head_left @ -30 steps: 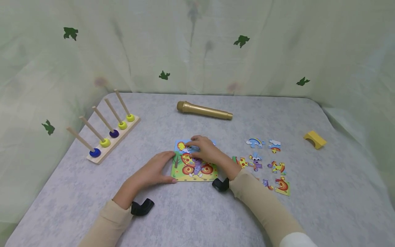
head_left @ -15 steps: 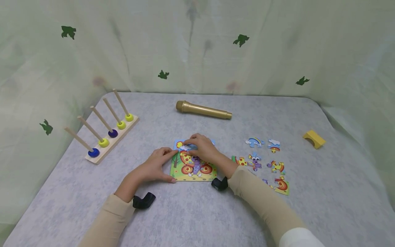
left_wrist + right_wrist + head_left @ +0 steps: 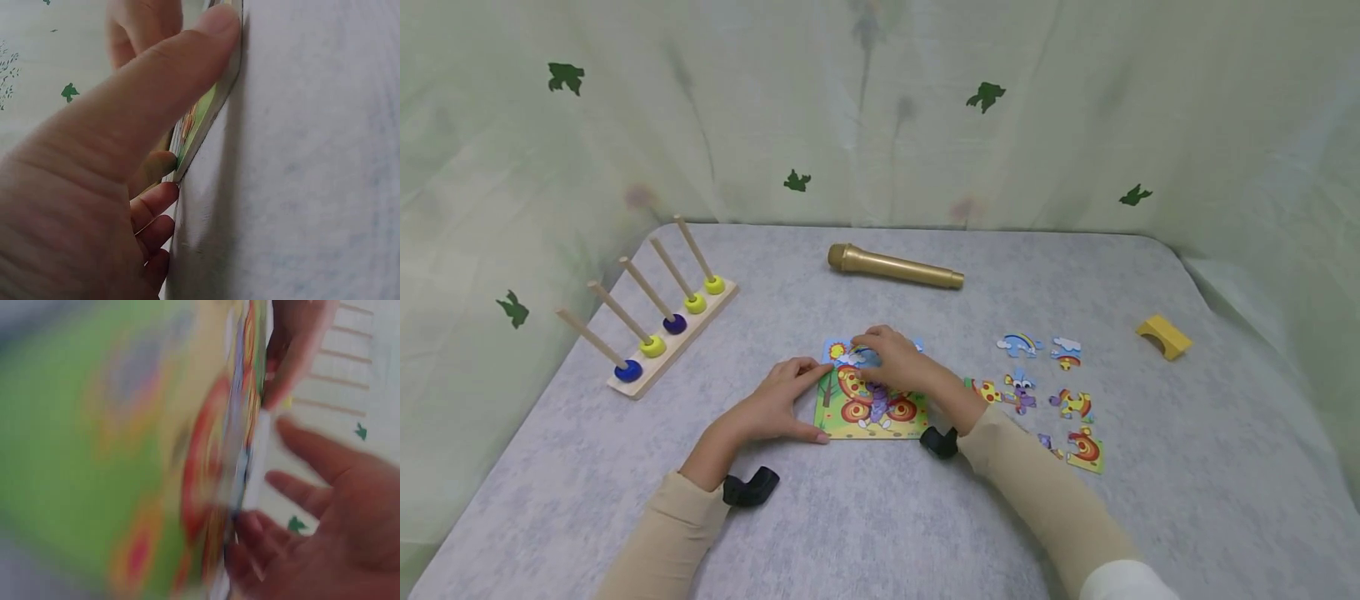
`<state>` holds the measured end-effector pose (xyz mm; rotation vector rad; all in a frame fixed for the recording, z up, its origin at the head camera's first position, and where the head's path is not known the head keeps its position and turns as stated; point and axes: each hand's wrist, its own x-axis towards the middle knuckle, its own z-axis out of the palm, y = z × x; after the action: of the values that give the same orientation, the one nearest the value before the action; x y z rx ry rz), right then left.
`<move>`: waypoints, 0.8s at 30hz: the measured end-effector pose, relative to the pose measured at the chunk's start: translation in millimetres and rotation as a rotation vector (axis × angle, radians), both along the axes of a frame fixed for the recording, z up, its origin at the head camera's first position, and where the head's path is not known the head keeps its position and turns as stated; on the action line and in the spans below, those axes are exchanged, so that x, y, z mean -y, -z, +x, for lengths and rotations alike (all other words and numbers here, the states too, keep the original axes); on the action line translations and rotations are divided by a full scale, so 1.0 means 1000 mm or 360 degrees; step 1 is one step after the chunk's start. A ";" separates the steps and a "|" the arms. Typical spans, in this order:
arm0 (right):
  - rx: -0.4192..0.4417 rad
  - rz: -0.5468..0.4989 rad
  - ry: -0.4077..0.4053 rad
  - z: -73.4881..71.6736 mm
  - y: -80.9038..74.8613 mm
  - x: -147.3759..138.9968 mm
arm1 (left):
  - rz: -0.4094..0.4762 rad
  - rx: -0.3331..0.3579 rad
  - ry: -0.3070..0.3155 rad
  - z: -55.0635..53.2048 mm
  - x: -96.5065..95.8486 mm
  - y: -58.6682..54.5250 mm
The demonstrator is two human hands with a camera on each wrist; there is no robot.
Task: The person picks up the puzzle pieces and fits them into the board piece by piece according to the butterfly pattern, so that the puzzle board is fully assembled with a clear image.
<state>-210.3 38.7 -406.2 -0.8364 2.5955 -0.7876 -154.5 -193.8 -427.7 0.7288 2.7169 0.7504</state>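
A butterfly jigsaw puzzle board (image 3: 850, 428) lies flat in the middle of the table. My left hand (image 3: 778, 404) braces its left side, thumb by the lower left corner and extended fingers along the upper edge; the left wrist view shows the thumb (image 3: 169, 75) on the board's border. Over the upper part of the board, my right hand (image 3: 901, 362) holds a blue rainbow puzzle piece (image 3: 867, 357) between thumb and fingers. That hand partly hides the piece and the butterfly's top. The right wrist view is blurred.
Several loose puzzle pieces (image 3: 1073, 405) lie right of the board. A gold toy microphone (image 3: 897, 267) rests behind it. A wooden peg stand (image 3: 673, 337) with coloured beads is at left, a yellow arch block (image 3: 1164, 337) at far right.
The right hand shifts slightly over the board's upper part, and the rainbow piece's angle changes between its fingers. Left fingertips moved a little onto the board's upper left edge.
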 end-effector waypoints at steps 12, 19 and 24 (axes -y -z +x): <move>-0.0109 -0.0659 0.0165 0.014 -0.049 -0.092 | 0.0029 -0.0010 0.0000 0.000 0.001 0.004; -0.0129 -0.0687 0.0399 0.014 -0.042 -0.151 | 0.0020 0.0006 -0.0013 0.000 0.000 0.003; -0.0165 -0.0710 0.0531 0.009 -0.025 -0.177 | 0.0004 0.0028 -0.0024 0.002 -0.001 0.001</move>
<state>-201.0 216.2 -381.4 -0.5635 2.7303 -1.4939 -152.4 -193.2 -428.4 0.7000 2.7090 0.7598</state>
